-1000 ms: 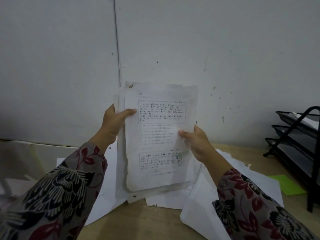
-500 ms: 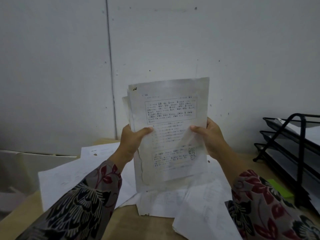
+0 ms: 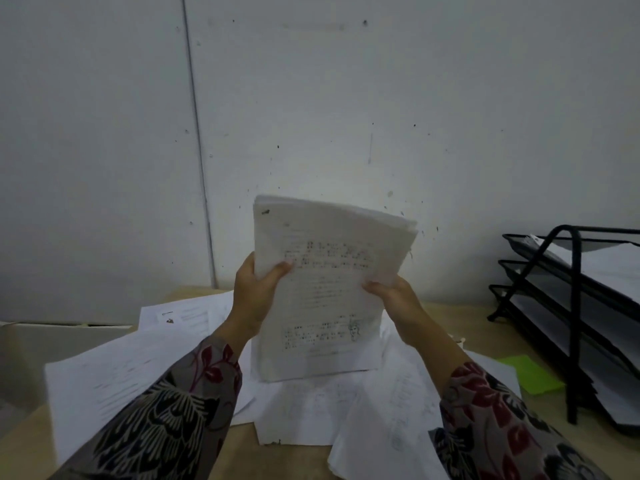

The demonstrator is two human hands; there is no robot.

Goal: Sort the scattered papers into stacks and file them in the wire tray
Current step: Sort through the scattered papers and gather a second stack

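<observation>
while the stack of papers [image 3: 325, 299] stands upright over the counter [image 3: 242, 459], both hands hold it by its sides. the left hand [image 3: 254, 292] grips the left edge, with the thumb on the front page and the fingers hidden behind. the right hand [image 3: 394, 299] grips the right edge a little lower down, thumb on the front too. the stack leans a bit to the right. it is hard to tell if its bottom edge touches the sheets below. the front page has rows of small print and a tiny drawing near the bottom, but the words are too blurry to read.

under the stack, many loose white sheets [image 3: 121, 375] lie spread over the counter, some on top of others. a green note [image 3: 536, 374] lies on the counter to the right, just beside the wire tray [image 3: 575, 323]. the tray is black, has three shelves and stands by the wall [image 3: 346, 98] — white paper lies on its shelves. both arms wear flowery sleeves [image 3: 156, 420].
</observation>
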